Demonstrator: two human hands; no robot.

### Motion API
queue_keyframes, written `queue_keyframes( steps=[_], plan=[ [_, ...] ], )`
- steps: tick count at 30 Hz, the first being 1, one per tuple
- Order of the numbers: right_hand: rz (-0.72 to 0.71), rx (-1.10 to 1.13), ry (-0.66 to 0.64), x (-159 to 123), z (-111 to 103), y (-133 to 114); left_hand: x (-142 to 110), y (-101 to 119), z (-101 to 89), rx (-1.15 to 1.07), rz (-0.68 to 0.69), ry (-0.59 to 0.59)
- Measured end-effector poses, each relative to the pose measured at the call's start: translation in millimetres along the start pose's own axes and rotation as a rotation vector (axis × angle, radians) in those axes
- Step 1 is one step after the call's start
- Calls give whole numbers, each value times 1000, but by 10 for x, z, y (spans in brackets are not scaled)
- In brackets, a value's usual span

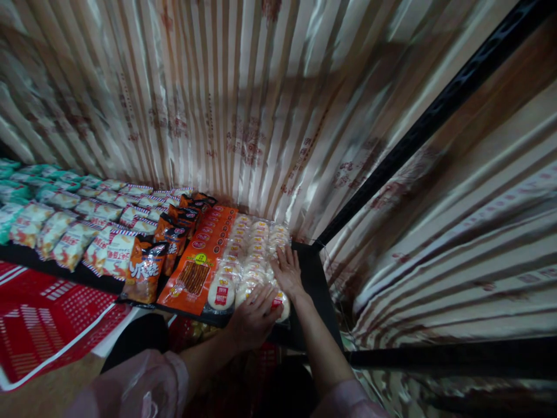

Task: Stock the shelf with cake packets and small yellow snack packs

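Observation:
Both my hands rest on rows of clear packs of round white cakes (243,255) at the right end of a black shelf (313,273). My left hand (253,316) lies on the front packs with its fingers curled round one near the shelf's front edge. My right hand (287,270) lies flat, fingers stretched out, on the rightmost row. Just left of the cakes are orange flat snack packs (198,270) in a row.
Further left lie dark orange bags (145,270), red-and-white striped bags (108,247) and green-edged packs (26,186). A striped satin curtain (226,98) hangs behind. A black frame post (435,110) stands right. A red printed sheet (39,325) lies lower left.

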State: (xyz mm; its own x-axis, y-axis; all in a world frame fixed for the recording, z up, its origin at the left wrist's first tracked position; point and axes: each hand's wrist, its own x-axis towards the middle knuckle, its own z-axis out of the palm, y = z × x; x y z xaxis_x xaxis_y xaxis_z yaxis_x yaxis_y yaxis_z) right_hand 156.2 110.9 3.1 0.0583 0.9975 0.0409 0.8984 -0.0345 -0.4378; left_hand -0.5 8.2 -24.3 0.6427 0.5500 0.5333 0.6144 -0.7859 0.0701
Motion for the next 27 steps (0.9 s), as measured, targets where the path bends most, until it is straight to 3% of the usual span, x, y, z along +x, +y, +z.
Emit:
queue_keyframes(
  steps=[3, 6, 13, 21, 27],
  plan=[
    [16, -84, 76, 59, -60, -48, 2, 4, -11, 3, 0, -26],
    [-13, -109, 61, 176, -77, -71, 10, 10, -28, 8, -11, -67],
    [-39, 62, 9, 423, 66, 52, 8, -1, -15, 30, -11, -118],
    [-85, 128, 34, 436, 101, 85, -18, -1, 62, 89, 6, -93],
    [-113, 101, 81, 465, 179, 103, 13, 1, 14, 100, 12, -68]
  ],
)
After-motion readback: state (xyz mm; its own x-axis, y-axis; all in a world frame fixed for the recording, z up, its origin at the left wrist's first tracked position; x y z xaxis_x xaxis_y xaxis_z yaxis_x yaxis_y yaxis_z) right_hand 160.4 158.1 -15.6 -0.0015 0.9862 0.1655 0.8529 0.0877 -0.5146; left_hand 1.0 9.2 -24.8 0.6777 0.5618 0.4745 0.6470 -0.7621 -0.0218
